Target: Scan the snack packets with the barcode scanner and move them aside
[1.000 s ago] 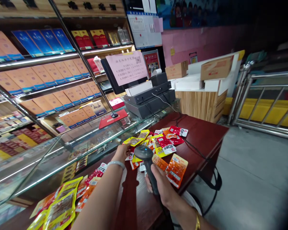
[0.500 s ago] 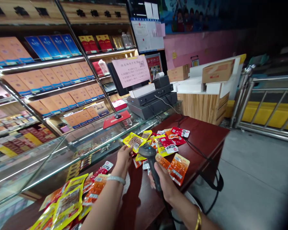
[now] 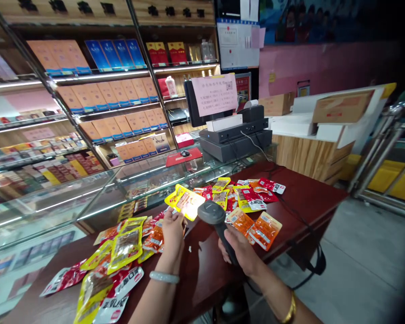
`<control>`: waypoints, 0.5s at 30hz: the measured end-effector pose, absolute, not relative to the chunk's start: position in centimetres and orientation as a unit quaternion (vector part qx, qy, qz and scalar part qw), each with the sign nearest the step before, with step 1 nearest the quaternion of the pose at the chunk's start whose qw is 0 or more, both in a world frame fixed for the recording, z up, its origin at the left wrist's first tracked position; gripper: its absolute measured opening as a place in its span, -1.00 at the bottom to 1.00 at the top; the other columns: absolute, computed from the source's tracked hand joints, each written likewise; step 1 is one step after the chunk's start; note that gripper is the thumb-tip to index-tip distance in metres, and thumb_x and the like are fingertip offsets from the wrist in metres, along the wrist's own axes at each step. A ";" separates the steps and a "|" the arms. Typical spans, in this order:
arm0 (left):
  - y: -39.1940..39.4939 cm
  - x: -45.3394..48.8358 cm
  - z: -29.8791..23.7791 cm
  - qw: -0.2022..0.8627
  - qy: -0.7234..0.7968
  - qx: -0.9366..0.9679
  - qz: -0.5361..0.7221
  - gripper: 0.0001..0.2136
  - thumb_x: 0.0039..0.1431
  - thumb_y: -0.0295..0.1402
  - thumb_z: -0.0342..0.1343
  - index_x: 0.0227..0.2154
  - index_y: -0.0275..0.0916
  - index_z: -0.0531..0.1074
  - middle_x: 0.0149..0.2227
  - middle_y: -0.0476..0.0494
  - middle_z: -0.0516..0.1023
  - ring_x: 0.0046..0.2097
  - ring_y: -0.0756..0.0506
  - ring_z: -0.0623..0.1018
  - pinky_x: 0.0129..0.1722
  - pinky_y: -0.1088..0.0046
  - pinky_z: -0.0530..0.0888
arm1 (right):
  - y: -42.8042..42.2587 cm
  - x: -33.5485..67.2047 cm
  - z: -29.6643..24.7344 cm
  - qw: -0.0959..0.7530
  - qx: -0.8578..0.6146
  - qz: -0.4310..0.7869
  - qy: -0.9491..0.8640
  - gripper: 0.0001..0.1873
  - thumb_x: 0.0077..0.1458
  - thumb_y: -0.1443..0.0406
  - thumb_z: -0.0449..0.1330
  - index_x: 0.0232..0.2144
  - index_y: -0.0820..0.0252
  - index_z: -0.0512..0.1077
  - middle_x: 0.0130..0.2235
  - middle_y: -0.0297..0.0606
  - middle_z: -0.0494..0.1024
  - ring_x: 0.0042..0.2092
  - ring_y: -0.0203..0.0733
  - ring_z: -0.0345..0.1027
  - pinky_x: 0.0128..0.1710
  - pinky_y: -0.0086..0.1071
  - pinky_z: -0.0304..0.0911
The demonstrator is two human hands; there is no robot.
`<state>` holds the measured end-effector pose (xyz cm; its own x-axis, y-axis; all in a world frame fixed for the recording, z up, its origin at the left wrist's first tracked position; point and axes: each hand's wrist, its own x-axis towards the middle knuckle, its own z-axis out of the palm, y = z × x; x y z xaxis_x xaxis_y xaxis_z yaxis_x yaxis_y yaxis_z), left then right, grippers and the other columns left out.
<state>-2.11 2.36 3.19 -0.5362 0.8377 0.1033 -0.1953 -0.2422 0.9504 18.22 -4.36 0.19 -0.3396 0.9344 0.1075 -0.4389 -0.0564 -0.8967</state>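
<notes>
My left hand (image 3: 173,229) pinches a yellow snack packet (image 3: 184,201) and holds it up above the dark red table (image 3: 310,198), its face turned toward the scanner. My right hand (image 3: 240,249) grips the handle of a black barcode scanner (image 3: 212,213), whose head sits just right of the packet. A bracelet is on each wrist. Beyond the scanner lies a heap of red, yellow and orange snack packets (image 3: 253,202). A second heap of packets (image 3: 121,247) lies to the left of my left arm.
A glass display counter (image 3: 97,198) runs along the table's far side, with shelves of cartons behind it. A black cash register (image 3: 234,135) with a pink notice stands on the counter. The scanner's cable (image 3: 310,265) hangs off the table's right edge. Metal railings stand at right.
My left hand has lifted the yellow packet off the heap and brought it nearer, beside the scanner head. The camera has turned left, so more of the left heap shows.
</notes>
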 end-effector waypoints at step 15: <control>0.0 -5.2 3.1 0.328 0.501 0.302 0.742 -0.48 -0.26 -0.19 0.46 -0.28 -0.18 0.29 -0.64 0.24 0.35 -0.66 0.12 0.31 -0.60 0.64 0.16 | -6.5 16.0 0.2 0.444 -0.249 0.703 -0.497 -0.44 0.16 -0.21 0.15 -0.19 0.15 0.31 -0.54 -0.50 0.32 -0.62 -0.41 0.09 -0.62 -0.50 0.03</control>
<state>-5.18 -0.01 3.07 -0.6021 0.7895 0.1187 -0.1853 -0.2828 0.9411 16.05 -6.48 0.25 -0.4818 0.8715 0.0907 -0.3767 -0.1126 -0.9195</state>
